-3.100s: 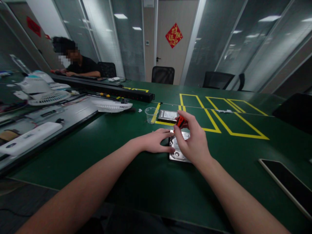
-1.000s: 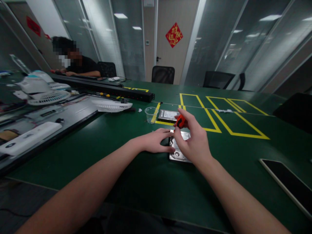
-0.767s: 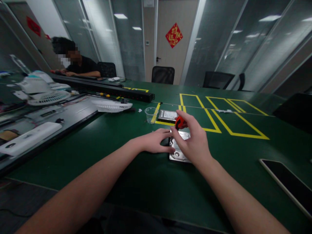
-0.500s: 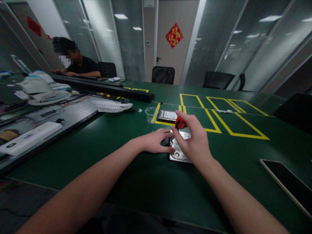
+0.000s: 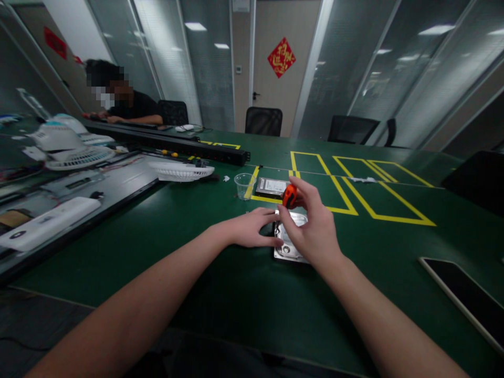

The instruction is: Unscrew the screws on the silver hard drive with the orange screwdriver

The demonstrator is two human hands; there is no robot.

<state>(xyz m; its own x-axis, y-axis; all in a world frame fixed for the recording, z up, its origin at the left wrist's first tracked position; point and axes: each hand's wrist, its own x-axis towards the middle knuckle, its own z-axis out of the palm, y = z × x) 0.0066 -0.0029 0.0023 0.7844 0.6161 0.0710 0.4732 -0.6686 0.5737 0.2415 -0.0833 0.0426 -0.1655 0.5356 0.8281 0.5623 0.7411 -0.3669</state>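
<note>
A silver hard drive [image 5: 289, 251] lies flat on the green table in front of me. At its left side is my left hand [image 5: 254, 228], thumb and forefinger spread along the edge and holding it down. Over the drive, my right hand [image 5: 315, 226] pinches the orange-and-black handle of a screwdriver [image 5: 290, 196] between thumb and fingers. The handle stands nearly upright; its shaft and tip are hidden. My right hand covers the right part of the drive. Just behind lies a second hard drive [image 5: 271, 186] with a white label, beside a clear plastic cup [image 5: 244, 187].
Yellow tape outlines [image 5: 403, 218] mark the table [image 5: 220, 310]. A phone [image 5: 464, 294] lies at the right. To the left are a white fan grille [image 5: 181, 171], a long black bar [image 5: 212, 151] and a large grey panel [image 5: 122, 181]. A person [image 5: 137, 107] sits at the far left.
The screwdriver handle has turned between my right fingers, which have shifted slightly. My left hand and the hard drive stay in place.
</note>
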